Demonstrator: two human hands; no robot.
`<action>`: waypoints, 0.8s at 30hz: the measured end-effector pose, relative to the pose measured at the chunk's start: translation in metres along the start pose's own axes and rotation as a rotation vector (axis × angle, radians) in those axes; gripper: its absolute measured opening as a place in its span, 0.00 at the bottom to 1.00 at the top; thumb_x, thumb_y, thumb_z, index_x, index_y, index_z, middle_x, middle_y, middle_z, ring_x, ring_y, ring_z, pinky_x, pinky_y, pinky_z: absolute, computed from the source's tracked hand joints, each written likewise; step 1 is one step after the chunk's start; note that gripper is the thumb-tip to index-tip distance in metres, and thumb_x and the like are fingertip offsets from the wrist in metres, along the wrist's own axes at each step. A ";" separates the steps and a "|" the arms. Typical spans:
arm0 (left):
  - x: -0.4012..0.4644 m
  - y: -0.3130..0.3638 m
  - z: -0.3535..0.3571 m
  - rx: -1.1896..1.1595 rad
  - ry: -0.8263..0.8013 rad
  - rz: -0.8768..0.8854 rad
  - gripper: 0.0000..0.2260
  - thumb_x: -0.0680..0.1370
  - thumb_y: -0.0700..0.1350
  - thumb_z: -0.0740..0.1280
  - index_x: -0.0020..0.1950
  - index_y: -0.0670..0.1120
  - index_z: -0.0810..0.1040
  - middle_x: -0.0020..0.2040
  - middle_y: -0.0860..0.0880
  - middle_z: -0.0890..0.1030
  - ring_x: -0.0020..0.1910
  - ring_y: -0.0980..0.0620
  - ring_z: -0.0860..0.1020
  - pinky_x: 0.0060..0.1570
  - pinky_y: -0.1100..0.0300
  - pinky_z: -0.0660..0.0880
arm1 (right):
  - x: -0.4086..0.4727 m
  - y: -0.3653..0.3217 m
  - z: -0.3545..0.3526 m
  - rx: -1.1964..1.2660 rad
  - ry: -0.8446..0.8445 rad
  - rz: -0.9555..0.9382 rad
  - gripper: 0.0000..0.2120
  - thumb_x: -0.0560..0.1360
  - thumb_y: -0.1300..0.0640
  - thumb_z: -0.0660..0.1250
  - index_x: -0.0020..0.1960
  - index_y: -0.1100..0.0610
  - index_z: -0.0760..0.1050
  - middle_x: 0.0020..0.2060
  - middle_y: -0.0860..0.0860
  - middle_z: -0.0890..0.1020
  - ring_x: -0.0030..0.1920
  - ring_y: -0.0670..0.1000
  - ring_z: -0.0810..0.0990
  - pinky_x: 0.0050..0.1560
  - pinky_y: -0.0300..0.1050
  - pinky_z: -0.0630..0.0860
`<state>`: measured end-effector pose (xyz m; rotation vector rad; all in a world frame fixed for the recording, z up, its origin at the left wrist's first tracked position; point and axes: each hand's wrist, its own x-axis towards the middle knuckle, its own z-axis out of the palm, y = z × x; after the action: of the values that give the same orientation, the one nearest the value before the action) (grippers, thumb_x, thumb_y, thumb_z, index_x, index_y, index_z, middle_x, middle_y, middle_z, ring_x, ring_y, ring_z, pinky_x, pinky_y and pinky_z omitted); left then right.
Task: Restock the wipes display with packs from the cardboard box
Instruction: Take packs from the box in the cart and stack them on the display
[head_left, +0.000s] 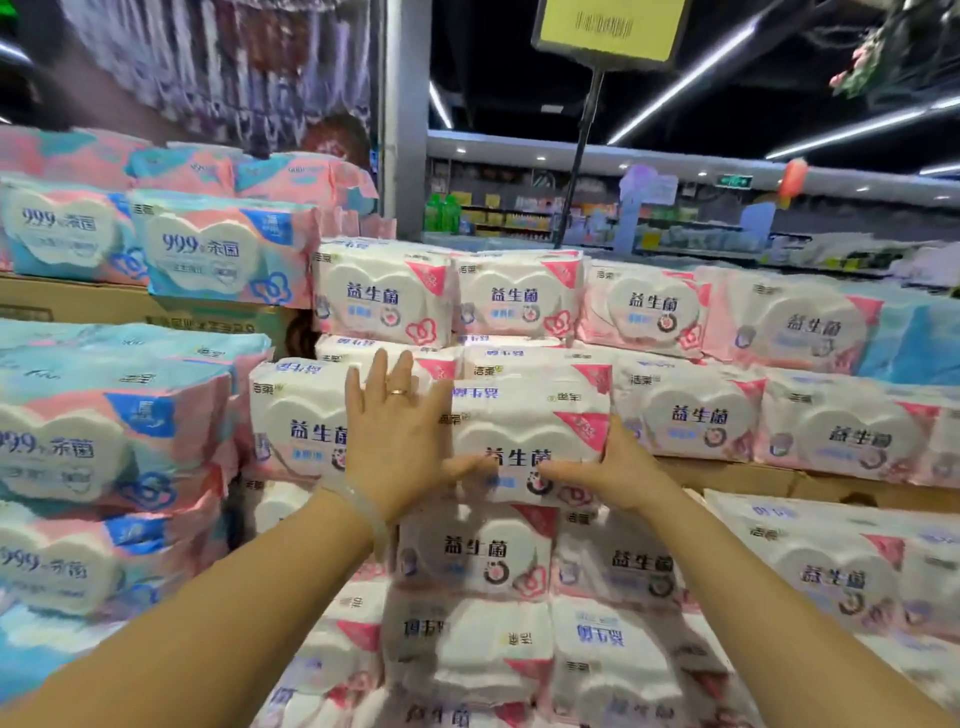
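A white and pink wipes pack (530, 431) with blue characters sits in the middle row of the stacked display. My left hand (400, 441), with a ring and a clear bracelet, lies flat with fingers spread against its left side and the neighbouring pack (296, 415). My right hand (613, 462) cups the pack's right end, thumb across its front. Both thumbs press on the lower front of the pack. The cardboard box that the packs come from is out of view.
Blue and pink wipes packs (218, 249) fill the left side in tiers on cardboard cases (104, 304). More white and pink packs (810, 322) run right and below. A yellow sign (613, 26) on a black pole (579, 156) rises behind the display. Store shelves stand far behind.
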<state>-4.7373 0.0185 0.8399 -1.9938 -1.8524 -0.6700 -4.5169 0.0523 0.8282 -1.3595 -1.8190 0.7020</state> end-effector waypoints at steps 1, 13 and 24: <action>0.000 -0.008 0.002 -0.018 -0.033 -0.033 0.46 0.63 0.78 0.58 0.76 0.56 0.56 0.78 0.42 0.53 0.77 0.41 0.46 0.73 0.42 0.39 | 0.003 -0.002 0.002 -0.006 -0.008 -0.011 0.43 0.63 0.48 0.80 0.73 0.52 0.63 0.64 0.47 0.76 0.65 0.50 0.74 0.67 0.49 0.70; 0.002 -0.033 0.011 0.045 -0.066 -0.034 0.57 0.52 0.83 0.51 0.76 0.54 0.57 0.77 0.44 0.58 0.77 0.42 0.51 0.72 0.40 0.42 | -0.005 -0.025 0.024 -0.292 0.160 -0.094 0.61 0.62 0.46 0.80 0.78 0.47 0.38 0.75 0.57 0.51 0.76 0.58 0.53 0.73 0.56 0.58; -0.001 -0.026 0.004 0.122 -0.136 -0.077 0.53 0.62 0.73 0.67 0.78 0.54 0.46 0.79 0.43 0.48 0.78 0.42 0.41 0.74 0.43 0.39 | 0.002 -0.028 0.021 -0.431 -0.004 -0.245 0.46 0.67 0.47 0.77 0.77 0.49 0.55 0.77 0.54 0.47 0.77 0.58 0.51 0.74 0.54 0.55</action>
<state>-4.7632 0.0224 0.8345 -1.9412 -2.0051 -0.4397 -4.5500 0.0464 0.8385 -1.3600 -2.1762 0.1873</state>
